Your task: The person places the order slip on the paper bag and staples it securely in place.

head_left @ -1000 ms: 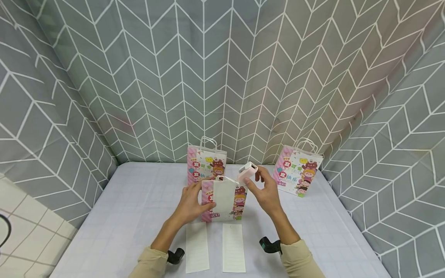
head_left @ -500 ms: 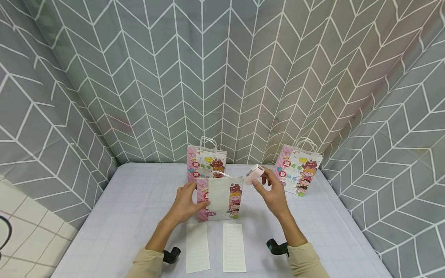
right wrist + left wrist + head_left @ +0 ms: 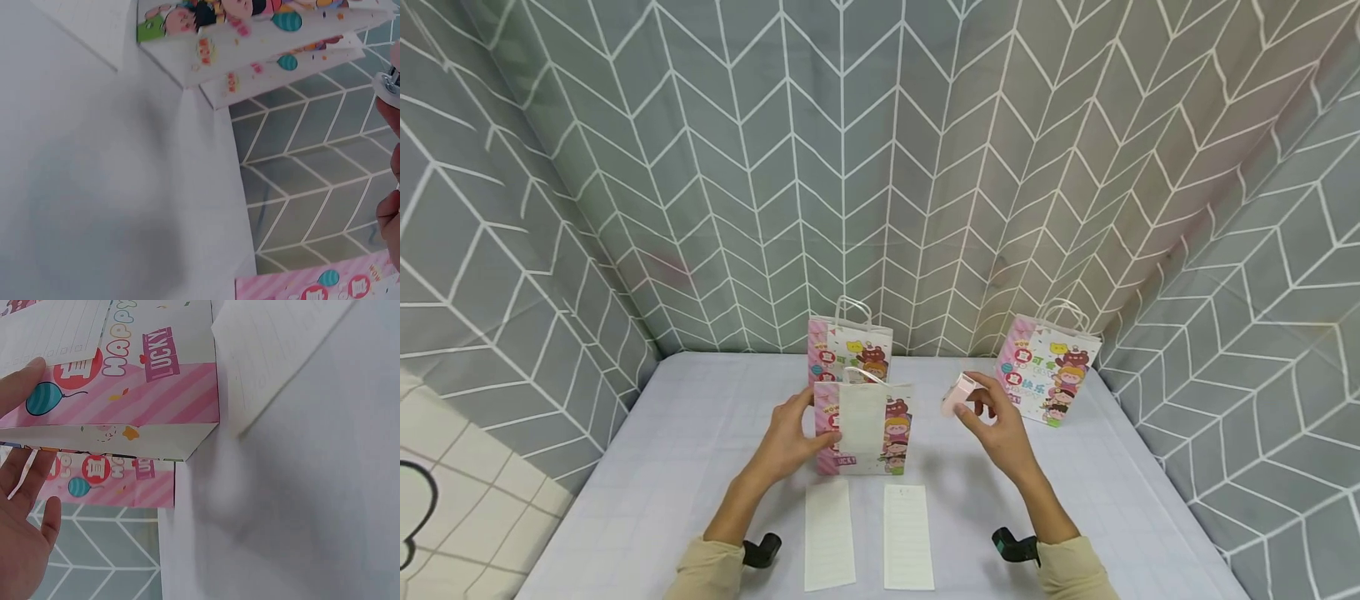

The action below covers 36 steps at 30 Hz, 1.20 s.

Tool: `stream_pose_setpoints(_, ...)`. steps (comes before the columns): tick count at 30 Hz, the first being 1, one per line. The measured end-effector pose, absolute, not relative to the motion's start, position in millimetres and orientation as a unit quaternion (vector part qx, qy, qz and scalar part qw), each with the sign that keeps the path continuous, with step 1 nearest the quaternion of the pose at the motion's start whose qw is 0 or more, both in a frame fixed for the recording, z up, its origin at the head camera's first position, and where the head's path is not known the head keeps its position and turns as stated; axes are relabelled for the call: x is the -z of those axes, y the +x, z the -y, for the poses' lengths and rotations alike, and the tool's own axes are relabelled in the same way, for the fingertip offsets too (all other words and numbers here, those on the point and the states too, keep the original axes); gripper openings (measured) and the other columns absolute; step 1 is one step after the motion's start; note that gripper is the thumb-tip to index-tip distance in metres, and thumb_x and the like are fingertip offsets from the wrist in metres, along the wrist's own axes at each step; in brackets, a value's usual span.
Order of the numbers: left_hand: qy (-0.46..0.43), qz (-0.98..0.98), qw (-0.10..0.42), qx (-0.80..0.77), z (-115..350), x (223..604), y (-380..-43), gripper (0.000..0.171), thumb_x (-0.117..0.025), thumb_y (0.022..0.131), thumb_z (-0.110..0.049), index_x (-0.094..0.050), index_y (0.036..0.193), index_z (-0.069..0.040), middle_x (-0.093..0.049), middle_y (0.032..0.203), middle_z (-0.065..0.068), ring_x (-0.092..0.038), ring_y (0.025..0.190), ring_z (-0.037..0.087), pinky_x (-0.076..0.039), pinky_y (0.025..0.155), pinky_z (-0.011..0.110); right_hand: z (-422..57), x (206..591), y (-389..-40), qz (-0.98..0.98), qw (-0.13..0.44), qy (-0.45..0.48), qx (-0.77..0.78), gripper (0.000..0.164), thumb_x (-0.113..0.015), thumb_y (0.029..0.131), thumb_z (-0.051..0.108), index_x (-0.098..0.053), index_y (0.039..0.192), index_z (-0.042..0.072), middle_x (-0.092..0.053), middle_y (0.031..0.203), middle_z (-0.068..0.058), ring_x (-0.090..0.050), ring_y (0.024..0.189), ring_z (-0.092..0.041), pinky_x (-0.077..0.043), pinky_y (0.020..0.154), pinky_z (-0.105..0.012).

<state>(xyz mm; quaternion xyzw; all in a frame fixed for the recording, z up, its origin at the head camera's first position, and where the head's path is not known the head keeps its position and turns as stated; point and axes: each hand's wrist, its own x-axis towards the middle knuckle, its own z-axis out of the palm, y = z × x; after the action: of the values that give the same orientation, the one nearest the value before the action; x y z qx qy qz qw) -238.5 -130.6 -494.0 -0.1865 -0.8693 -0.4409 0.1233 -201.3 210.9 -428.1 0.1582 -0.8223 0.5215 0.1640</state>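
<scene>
Rightward and clear of the top edge goes the small pink tool point(image 3: 958, 395), while the front paper bag point(image 3: 898, 429) has shifted a little to the left. That parts the tool from the bag's rim, so work at that edge seems paused or done; whether the pale sheet point(image 3: 862, 421) lying over the bag's front is fastened cannot be told. The bag stands upright near the middle of the desk point(image 3: 662, 467). The left hand point(image 3: 788, 435) has a closed grip on its side, thumb in front at the sheet's edge, fingers behind. The right hand point(image 3: 998, 427) pinches the tool between thumb and fingers, well apart from the bag. Two lined strips, one left point(image 3: 830, 537) and one right point(image 3: 909, 537), lie nearer the person. Behind stands a matching bag point(image 3: 850, 346); another, the far-right bag point(image 3: 1048, 371), sits beyond the right hand, near the curtain point(image 3: 850, 183).
</scene>
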Motion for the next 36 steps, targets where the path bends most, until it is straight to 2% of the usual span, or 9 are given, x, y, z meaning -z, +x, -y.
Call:
stream_pose_setpoints(4,-0.182,0.868,0.136,0.441,138,494,-238,0.069,-0.092,0.073,-0.021,-0.056,0.132,-0.014,-0.066,0.114,0.003,-0.059,0.112,0.027,-0.029,0.102,0.051,-222,437,-201,0.845,0.141,0.145,-0.495,0.05,-0.071,0.093,0.011,-0.053,0.139,0.006,-0.07,0.097,-0.009,-0.046,0.084,-0.025,-0.033,0.073,-0.036)
stream_pose_setpoints(9,-0.169,0.869,0.138,0.445,147,493,-237,0.07,-0.091,0.073,-0.02,-0.056,0.133,-0.013,-0.066,0.115,0.005,-0.058,0.113,0.029,-0.029,0.103,0.055,-239,467,-213,0.863,0.113,0.13,-0.474,0.051,-0.072,0.093,0.017,-0.052,0.14,0.012,-0.07,0.102,-0.008,-0.049,0.091,-0.034,-0.033,0.074,-0.034)
stream_pose_setpoints(17,-0.167,0.865,0.148,0.451,160,494,-236,0.072,-0.091,0.073,-0.019,-0.056,0.135,-0.013,-0.066,0.116,0.006,-0.058,0.114,0.029,-0.031,0.103,0.056,-255,490,-219,0.88,0.025,0.117,-0.46,0.047,-0.075,0.092,0.029,-0.055,0.133,0.023,-0.071,0.099,0.0,-0.05,0.095,-0.027,-0.039,0.072,-0.03)
stream_pose_setpoints(27,-0.148,0.868,0.147,0.45,169,495,-235,0.072,-0.09,0.075,-0.015,-0.054,0.136,-0.01,-0.065,0.118,0.01,-0.057,0.115,0.031,-0.038,0.1,0.058,-262,499,-214,0.896,-0.029,0.094,-0.434,0.047,-0.075,0.09,0.033,-0.054,0.132,0.026,-0.071,0.101,0.0,-0.051,0.09,-0.019,-0.039,0.073,-0.032)
stream_pose_setpoints(36,-0.146,0.864,0.159,0.455,182,496,-233,0.07,-0.089,0.074,-0.011,-0.055,0.135,-0.008,-0.066,0.117,0.012,-0.058,0.113,0.032,-0.039,0.1,0.058,-267,506,-212,0.898,-0.054,0.074,-0.43,0.047,-0.076,0.089,0.032,-0.055,0.13,0.026,-0.07,0.098,0.001,-0.051,0.087,-0.02,-0.041,0.071,-0.034)
